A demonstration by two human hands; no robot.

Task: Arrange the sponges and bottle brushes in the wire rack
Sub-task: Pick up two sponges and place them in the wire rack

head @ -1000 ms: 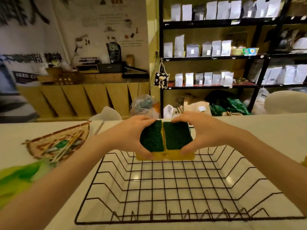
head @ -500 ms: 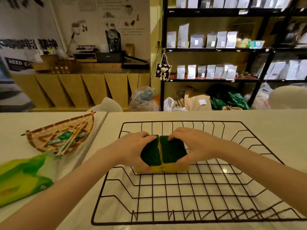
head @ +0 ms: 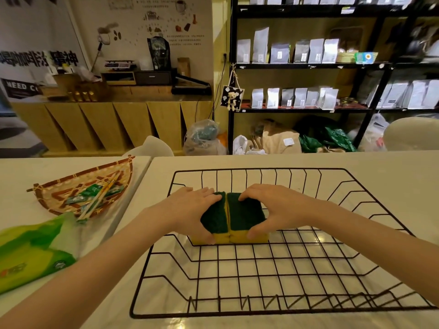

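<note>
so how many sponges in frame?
2, side by side inside the wire rack: left sponge under the left hand, right sponge under the right hand. None visible elsewhere.

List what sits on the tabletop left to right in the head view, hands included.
green packet → woven tray → left hand → left sponge → right sponge → right hand, with both sponges inside the wire rack.

At nine o'clock on the white tabletop [head: 380, 172] we see a woven tray [head: 71, 188] holding green sachets and chopsticks, with a green plastic bag [head: 31, 248] just beside it at eight. At one o'clock black shelving [head: 306, 66] carries grey pouches; bags [head: 275, 138] crowd the floor beneath.
</note>
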